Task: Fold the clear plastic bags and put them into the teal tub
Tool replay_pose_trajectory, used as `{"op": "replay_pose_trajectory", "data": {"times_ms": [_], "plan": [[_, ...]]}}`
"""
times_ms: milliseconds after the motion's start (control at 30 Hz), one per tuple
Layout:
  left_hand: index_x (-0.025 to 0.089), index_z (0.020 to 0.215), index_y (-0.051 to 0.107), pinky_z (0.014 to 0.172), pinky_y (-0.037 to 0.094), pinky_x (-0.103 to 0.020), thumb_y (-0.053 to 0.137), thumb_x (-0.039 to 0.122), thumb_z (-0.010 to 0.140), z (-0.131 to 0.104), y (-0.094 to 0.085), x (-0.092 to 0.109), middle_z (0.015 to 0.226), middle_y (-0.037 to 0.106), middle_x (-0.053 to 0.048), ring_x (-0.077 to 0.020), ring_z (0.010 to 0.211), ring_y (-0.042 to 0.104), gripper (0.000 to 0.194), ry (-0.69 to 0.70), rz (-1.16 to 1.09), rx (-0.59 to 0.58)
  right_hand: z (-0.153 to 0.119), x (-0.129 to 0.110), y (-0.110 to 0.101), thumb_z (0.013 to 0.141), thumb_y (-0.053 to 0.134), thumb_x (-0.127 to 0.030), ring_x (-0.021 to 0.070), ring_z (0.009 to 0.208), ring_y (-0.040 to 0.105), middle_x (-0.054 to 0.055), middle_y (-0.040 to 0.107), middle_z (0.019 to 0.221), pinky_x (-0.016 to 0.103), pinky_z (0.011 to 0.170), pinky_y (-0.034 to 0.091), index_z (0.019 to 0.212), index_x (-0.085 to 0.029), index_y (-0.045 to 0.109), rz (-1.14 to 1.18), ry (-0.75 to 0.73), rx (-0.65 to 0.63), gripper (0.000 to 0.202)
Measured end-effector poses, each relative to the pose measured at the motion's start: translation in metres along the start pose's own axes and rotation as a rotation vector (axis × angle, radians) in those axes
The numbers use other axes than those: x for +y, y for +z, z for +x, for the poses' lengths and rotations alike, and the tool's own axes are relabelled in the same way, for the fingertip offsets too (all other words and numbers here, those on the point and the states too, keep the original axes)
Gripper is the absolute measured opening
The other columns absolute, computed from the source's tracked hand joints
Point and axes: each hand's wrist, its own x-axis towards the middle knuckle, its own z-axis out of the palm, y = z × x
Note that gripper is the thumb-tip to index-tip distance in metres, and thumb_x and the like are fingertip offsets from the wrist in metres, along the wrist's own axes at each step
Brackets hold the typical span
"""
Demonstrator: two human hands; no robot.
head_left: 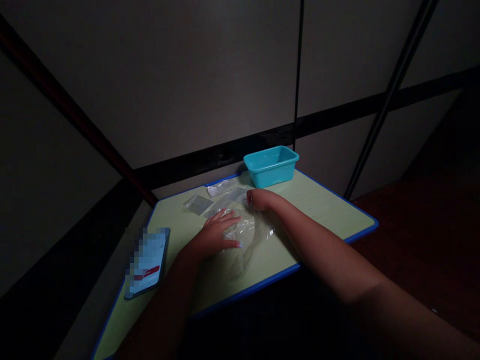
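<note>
A clear plastic bag (245,235) lies spread and crumpled on the pale yellow table (318,205). My left hand (221,232) rests on the bag's left part, palm down with its fingers spread. At the bag's upper right is my right hand (257,198), bent downward with its fingers curled in; what they hold, if anything, is hidden. Beyond the hands lie a small clear packet with a greyish patch (198,204) and a crinkled whitish packet (219,188).
A turquoise plastic basket (273,175) stands at the table's back edge, near the cabinet panels (225,75). A phone or tablet (150,265) with a lit screen lies at the left edge. Blue trim borders the table.
</note>
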Motion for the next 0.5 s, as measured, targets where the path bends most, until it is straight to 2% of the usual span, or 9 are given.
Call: {"op": "replay_pose_trajectory", "data": {"times_ms": [167,300,367,400,500], "plan": [[0.032,0.141,0.02,0.101,0.002,-0.06,0.067,0.064,0.056,-0.004,0.002,0.002,0.15,0.011,-0.008,-0.0369,0.135,-0.005,0.102,-0.082,-0.001,-0.119,0.002,0.01,0.006,0.07,0.06,-0.016,0.0285,0.095,0.06,0.016,0.066,0.101,0.03,0.073,0.044,0.103,-0.014,0.062,-0.058,0.035,0.01,0.033],[0.031,0.143,0.01,0.098,0.0,-0.064,0.069,0.065,0.05,-0.006,0.004,0.004,0.149,-0.002,-0.011,-0.0383,0.134,-0.011,0.115,-0.102,0.016,-0.191,-0.001,0.012,0.006,0.077,0.055,-0.02,0.0292,0.096,0.059,0.017,0.063,0.105,0.033,0.074,0.045,0.109,-0.016,0.058,-0.102,0.121,0.101,0.033],[0.029,0.143,0.009,0.099,0.001,-0.064,0.065,0.065,0.057,-0.005,0.003,0.004,0.149,0.0,-0.012,-0.0368,0.134,-0.009,0.109,-0.105,0.004,-0.166,-0.003,0.009,0.004,0.079,0.051,-0.02,0.0293,0.096,0.059,0.018,0.061,0.108,0.035,0.075,0.045,0.112,-0.016,0.056,-0.098,0.137,0.188,0.033],[0.029,0.143,0.011,0.1,0.001,-0.063,0.06,0.064,0.064,-0.005,0.002,0.004,0.15,0.004,-0.011,-0.0352,0.135,-0.007,0.099,-0.104,-0.006,-0.124,-0.004,0.007,0.002,0.081,0.05,-0.021,0.0291,0.096,0.059,0.018,0.06,0.108,0.035,0.076,0.045,0.112,-0.016,0.055,-0.092,0.119,0.238,0.033],[0.027,0.141,0.024,0.102,-0.002,-0.058,0.037,0.054,0.085,-0.002,-0.003,0.002,0.149,0.018,-0.008,-0.0294,0.137,0.002,0.063,-0.119,0.008,0.078,-0.006,-0.002,0.001,0.083,0.048,-0.023,0.0264,0.1,0.056,0.017,0.059,0.108,0.033,0.082,0.043,0.108,-0.014,0.056,-0.069,-0.038,0.346,0.028]]}}
